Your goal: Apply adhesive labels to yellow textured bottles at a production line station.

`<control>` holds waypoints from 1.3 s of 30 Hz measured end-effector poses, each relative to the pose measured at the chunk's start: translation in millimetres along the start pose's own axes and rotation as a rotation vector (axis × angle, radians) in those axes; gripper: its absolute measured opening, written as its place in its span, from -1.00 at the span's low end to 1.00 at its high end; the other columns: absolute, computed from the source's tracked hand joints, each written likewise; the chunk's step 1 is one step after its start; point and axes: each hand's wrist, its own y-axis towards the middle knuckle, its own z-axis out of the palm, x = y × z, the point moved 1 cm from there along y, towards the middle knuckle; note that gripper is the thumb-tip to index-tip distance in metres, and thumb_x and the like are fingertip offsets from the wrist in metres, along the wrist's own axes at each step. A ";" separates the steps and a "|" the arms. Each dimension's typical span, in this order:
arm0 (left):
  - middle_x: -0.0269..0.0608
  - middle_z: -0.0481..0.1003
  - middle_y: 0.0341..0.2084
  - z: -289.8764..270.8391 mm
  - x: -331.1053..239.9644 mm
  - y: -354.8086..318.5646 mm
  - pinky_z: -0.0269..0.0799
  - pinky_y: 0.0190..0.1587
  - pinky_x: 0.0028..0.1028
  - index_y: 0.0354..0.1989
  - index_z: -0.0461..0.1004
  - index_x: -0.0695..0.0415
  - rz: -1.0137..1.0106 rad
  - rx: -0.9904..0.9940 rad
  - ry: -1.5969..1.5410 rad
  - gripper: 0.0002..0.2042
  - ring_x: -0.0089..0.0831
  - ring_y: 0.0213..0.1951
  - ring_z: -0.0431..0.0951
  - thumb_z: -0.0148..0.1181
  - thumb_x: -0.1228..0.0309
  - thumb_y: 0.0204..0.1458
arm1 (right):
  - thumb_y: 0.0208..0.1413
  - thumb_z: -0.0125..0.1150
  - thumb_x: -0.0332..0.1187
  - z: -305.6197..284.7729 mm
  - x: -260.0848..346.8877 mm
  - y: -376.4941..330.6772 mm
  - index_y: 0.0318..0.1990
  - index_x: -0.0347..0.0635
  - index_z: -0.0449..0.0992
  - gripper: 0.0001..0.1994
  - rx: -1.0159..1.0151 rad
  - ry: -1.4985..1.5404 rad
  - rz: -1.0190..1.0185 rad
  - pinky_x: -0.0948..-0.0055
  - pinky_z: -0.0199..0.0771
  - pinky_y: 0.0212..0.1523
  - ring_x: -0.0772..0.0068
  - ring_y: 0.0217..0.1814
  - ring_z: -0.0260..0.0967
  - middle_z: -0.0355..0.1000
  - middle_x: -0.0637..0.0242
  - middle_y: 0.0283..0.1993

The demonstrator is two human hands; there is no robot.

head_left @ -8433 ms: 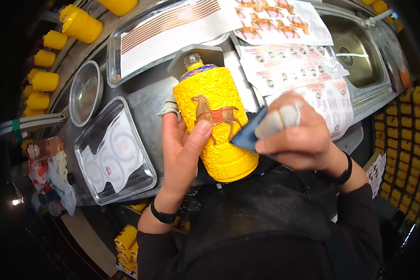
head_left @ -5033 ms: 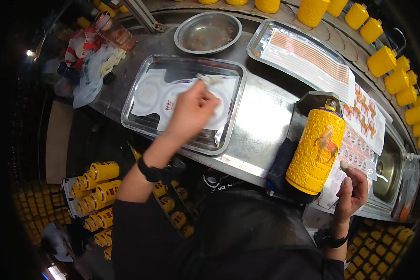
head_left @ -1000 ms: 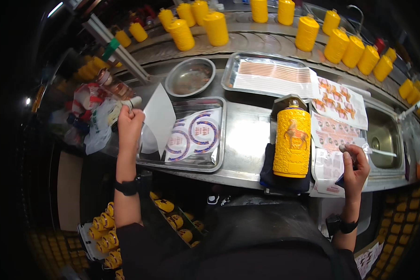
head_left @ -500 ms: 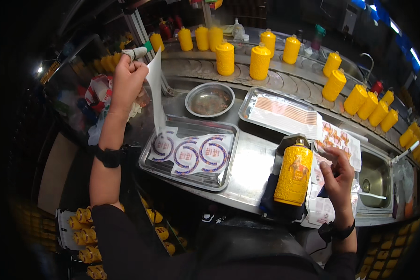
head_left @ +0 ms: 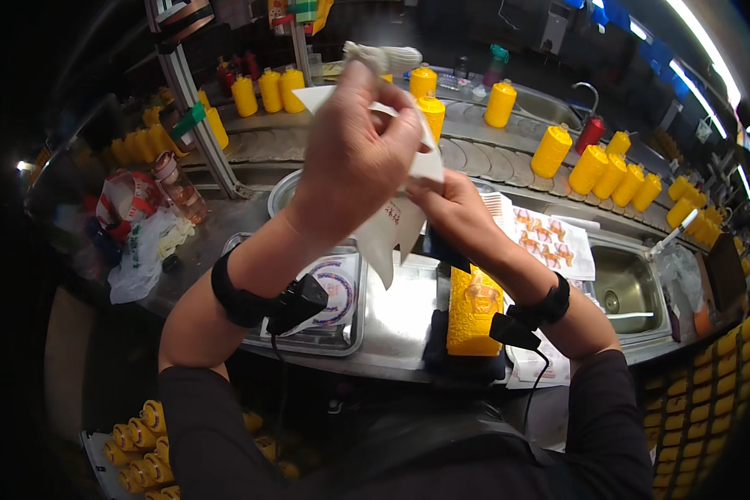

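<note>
My left hand (head_left: 358,146), a white wrap on one finger, is raised over the counter with its fingers closed on a white decal sheet (head_left: 381,242). Pinched between thumb and fingers of my right hand (head_left: 454,208) is the sheet's right side; the exact grip is partly hidden. Faint red print shows on the sheet. Below my right forearm a yellow bottle (head_left: 472,321) with an animal picture lies tilted on a dark rest (head_left: 442,350). Under my left forearm is a metal tray (head_left: 347,340) holding sheets with ring-shaped blue and red decals (head_left: 335,287).
Several yellow bottles (head_left: 552,152) stand on the curved conveyor (head_left: 508,154) behind. Animal decal sheets (head_left: 554,242) lie to the right, beside a sink (head_left: 625,287). A metal post (head_left: 193,100), a plastic bag (head_left: 142,258) and a pink-capped bottle (head_left: 179,187) are at left.
My left hand has swung right with the sheet, away from the tray. My right hand has left the yellow bottle's side and moved up and left to take hold of the sheet.
</note>
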 end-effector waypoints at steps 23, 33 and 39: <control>-0.07 0.57 -0.25 39.1 89.3 -63.5 0.51 -0.18 -0.52 0.10 0.08 0.25 -0.505 0.217 -0.147 -0.43 -0.50 -0.29 0.58 0.32 0.60 -0.01 | 0.24 0.02 -0.32 -69.2 7.5 -72.9 0.13 -0.28 0.46 -0.64 -0.287 0.313 0.221 0.75 0.22 -0.69 0.72 -0.58 0.34 0.55 0.30 -0.22; -0.08 0.60 -0.36 7.2 121.5 -57.7 0.53 -0.22 -0.54 0.12 0.17 0.33 -0.543 0.081 -0.171 -0.51 -0.50 -0.34 0.60 0.24 0.62 0.03 | 0.21 0.11 -0.30 -80.5 -6.3 -82.0 -0.17 -0.27 0.48 -0.79 -0.383 0.291 0.264 0.67 0.13 -0.78 0.69 -0.73 0.23 0.44 0.38 -0.48; -0.15 0.58 -0.41 -57.8 169.5 -50.7 0.47 -0.33 -0.58 0.19 0.20 0.31 -0.470 -0.110 0.085 -0.50 -0.53 -0.41 0.56 0.16 0.67 0.04 | 0.16 0.17 -0.30 -118.0 10.7 -120.6 -0.10 -0.19 0.48 -0.78 -0.630 0.077 0.258 0.65 0.31 -0.69 0.66 -0.56 0.40 0.47 0.39 -0.40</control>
